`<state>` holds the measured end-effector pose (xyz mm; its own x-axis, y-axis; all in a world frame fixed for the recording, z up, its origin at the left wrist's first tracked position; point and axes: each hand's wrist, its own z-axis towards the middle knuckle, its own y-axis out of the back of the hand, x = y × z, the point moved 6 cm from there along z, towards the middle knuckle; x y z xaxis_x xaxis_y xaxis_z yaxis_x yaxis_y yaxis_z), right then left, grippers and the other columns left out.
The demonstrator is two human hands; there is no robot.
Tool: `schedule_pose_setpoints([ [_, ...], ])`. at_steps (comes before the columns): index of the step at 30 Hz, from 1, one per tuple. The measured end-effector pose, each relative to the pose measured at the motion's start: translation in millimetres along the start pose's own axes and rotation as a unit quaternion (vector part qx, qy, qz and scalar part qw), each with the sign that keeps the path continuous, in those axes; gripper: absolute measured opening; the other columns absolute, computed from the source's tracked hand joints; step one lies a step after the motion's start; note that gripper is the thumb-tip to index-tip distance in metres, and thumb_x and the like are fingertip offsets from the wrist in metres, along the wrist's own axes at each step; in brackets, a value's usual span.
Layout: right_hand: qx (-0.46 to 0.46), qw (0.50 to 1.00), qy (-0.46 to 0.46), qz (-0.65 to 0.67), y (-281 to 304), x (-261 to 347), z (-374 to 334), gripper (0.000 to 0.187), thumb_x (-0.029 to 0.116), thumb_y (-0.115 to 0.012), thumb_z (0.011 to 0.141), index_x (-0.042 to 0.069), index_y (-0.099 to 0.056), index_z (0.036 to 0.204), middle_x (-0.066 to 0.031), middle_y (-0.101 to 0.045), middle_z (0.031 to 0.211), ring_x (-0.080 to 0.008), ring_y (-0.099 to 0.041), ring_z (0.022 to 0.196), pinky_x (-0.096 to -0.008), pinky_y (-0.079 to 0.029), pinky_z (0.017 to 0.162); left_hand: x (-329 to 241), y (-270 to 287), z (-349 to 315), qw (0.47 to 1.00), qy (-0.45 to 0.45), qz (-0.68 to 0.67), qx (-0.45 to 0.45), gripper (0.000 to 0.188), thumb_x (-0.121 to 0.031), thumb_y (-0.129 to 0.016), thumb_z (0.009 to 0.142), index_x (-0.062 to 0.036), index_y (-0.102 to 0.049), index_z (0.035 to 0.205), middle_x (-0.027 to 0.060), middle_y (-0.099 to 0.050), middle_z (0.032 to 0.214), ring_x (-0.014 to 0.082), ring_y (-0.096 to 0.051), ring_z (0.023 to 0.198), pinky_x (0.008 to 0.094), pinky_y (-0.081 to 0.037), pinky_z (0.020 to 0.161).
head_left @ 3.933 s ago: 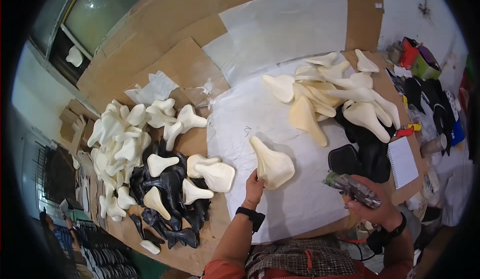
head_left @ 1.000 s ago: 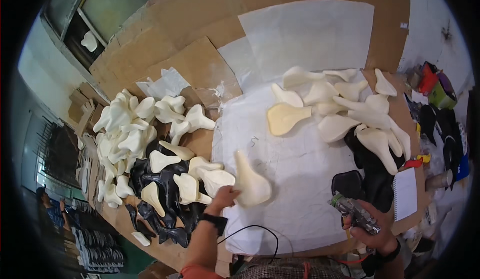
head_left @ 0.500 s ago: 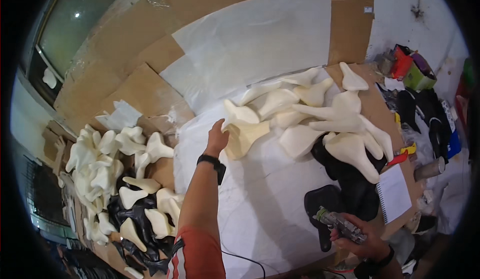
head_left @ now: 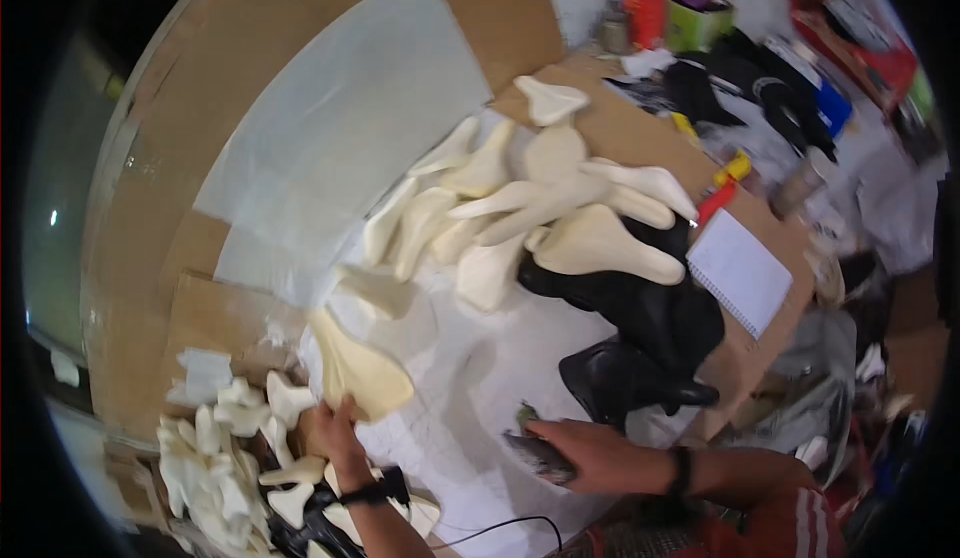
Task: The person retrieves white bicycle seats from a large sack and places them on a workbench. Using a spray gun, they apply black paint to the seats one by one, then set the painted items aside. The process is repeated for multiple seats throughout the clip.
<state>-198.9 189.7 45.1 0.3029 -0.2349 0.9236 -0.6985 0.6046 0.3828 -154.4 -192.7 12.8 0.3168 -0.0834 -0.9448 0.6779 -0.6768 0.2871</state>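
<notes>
My left hand grips the wide end of a cream foam bicycle saddle pad, tilted above the white-covered table. In my right hand is a grey metal spray gun with a greenish tip, blurred by motion. Its tip is to the right of the pad, apart from it. Several more foam saddle pads lie heaped beyond my hands, and one single pad rests just past the held one. Black saddle covers lie to the right of the heap.
A second heap of foam pads is at the lower left, with black material beside it. A spiral notebook lies on the right edge. Clutter and a green box stand at the back right. A dark cable crosses the near edge.
My left hand has taken hold of the foam saddle pad and drawn it nearer. My right hand has brought the spray gun leftward toward it. The view has turned to the right.
</notes>
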Motion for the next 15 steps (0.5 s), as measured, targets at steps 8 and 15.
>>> schedule_pose_setpoints([
  [8,-0.034,0.981,0.036,0.186,-23,-6,-4,0.073,0.022,-0.065,0.077,-0.001,-0.025,0.134,-0.0241,-0.05,0.118,-0.0354,-0.053,0.105,-0.038,-0.043,0.087,-4,-83,-164,0.979,0.001,-0.147,0.14,0.037,-0.005,-0.061,0.081,0.0047,-0.048,0.115,0.0132,-0.058,0.108,0.0221,-0.057,0.097,0.0352,-0.046,0.086],
  [15,-0.296,0.917,-0.013,0.268,19,-53,-177,0.051,0.018,-0.055,0.089,-0.001,-0.033,0.131,-0.0129,-0.055,0.115,-0.0182,-0.053,0.105,-0.0326,-0.043,0.088,-9,-142,-244,0.936,-0.026,-0.044,0.347,0.048,-0.014,-0.053,0.09,-0.0027,-0.034,0.132,0.0137,-0.047,0.119,0.0216,-0.057,0.089,0.0329,-0.048,0.077],
])
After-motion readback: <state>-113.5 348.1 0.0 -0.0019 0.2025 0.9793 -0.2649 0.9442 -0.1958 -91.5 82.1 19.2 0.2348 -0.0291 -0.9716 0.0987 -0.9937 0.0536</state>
